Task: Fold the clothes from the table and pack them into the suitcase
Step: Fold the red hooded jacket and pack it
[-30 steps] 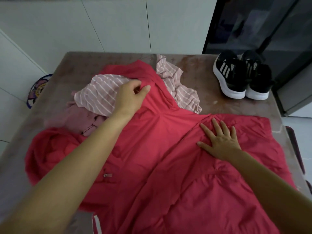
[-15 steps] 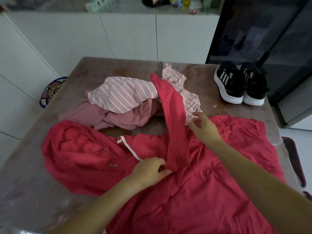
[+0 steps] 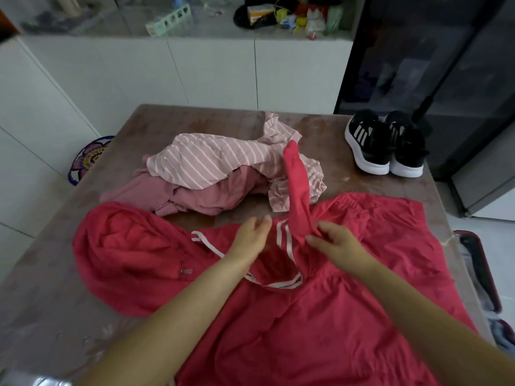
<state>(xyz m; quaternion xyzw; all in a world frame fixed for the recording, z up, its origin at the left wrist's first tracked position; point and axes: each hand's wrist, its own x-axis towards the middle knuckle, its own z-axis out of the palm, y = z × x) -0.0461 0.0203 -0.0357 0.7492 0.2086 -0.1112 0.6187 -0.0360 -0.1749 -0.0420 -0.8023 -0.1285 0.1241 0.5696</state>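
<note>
Since half a second ago your left hand (image 3: 252, 236) has let go of the fabric and slid up toward the far edge of the jacket. Your right hand (image 3: 334, 240) has dropped from further up the sleeve (image 3: 296, 179) to its lower end.

- Red hooded jacket (image 3: 348, 316): spread across the near half of the tabletop (image 3: 167, 121), hood (image 3: 125, 252) out to the left, body under both your forearms. Not yet folded.
- Sleeve: runs away from you, its tip lying over the striped shirt (image 3: 206, 160).
- Right hand: pinches the sleeve where it meets the body. Judged reason: holding it there lets you swing the whole sleeve back across the jacket as the first fold.
- Left hand: released, fingers loose and nearly straight, just above the white-striped trim and grasping nothing. Likely placed to flatten or pin the body while the sleeve comes over.
- Striped shirt sits crumpled on top of a plain pink garment (image 3: 211, 196), both beyond the jacket, probably waiting their turn.

Count: three garments (one red jacket, one striped shirt, one plain pink piece). Two black sneakers (image 3: 384, 146), side by side at the far right corner. One suitcase (image 3: 479, 274), partly visible beyond the tabletop's right edge and lying open. I can't tell what is in it.
</note>
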